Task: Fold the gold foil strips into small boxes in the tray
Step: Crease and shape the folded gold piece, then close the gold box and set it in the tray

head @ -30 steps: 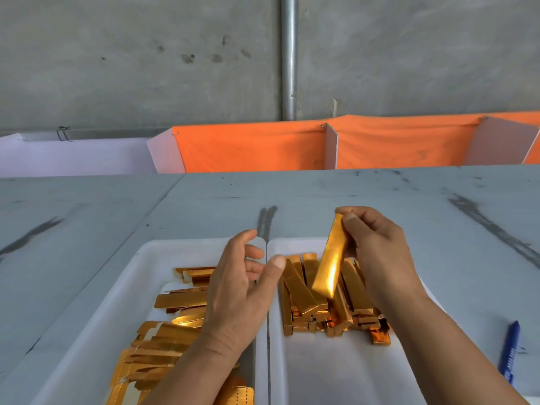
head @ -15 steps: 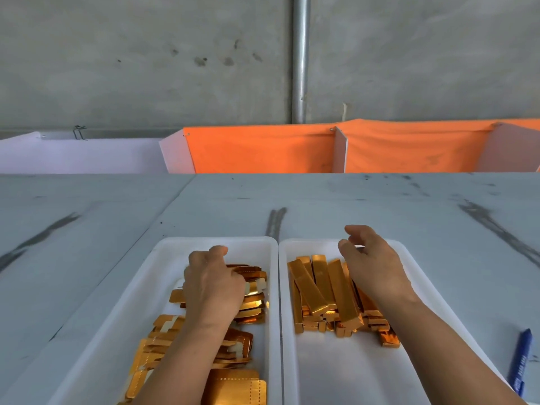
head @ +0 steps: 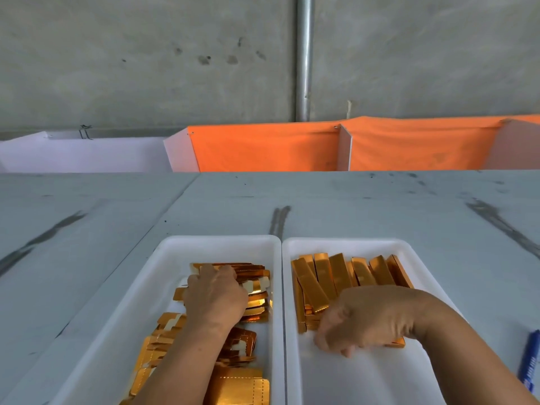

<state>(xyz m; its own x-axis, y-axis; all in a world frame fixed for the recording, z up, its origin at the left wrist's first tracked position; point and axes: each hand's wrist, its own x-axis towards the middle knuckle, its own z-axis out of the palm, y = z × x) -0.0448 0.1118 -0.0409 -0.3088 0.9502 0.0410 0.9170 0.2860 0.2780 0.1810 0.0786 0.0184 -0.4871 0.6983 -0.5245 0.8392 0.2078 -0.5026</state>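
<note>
Two white trays stand side by side. The left tray (head: 175,252) holds a loose pile of flat gold foil strips (head: 254,290). My left hand (head: 216,296) lies on that pile, its fingers curled over the top strips at the far end. The right tray (head: 350,244) holds several folded gold boxes (head: 339,273) lying in a row. My right hand (head: 365,320) is blurred. It hovers low over the near ends of the boxes, its fingers hang loosely toward the tray floor, and I see nothing in it.
A blue pen (head: 530,361) lies on the grey table at the right edge. Orange cloth partitions (head: 263,150) and a white one (head: 81,154) stand behind the table. A metal pipe (head: 304,54) runs up the concrete wall.
My right hand let go of the folded box among the others and has drawn back toward me and to the left. My left hand dropped onto the strip pile and stayed there.
</note>
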